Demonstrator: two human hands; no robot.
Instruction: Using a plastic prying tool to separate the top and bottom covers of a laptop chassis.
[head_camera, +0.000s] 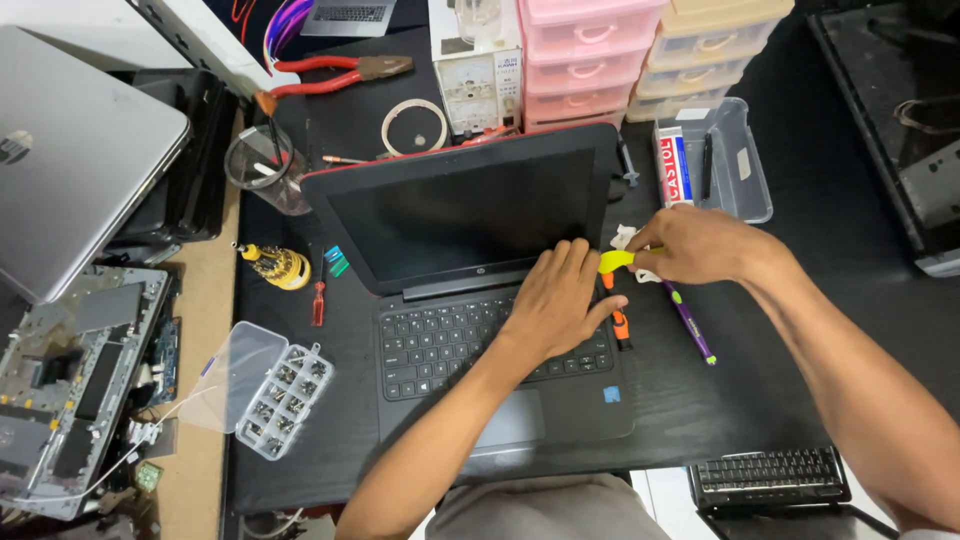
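Head view: left hand flat on laptop edge, right hand pinching yellow tool.

The laptop is cased in matt black plastic, its screen dark and glossy. The desk is finished in matt black. The drawers are moulded in translucent pink plastic, the screw box in clear plastic. The pliers are gripped in glossy red.
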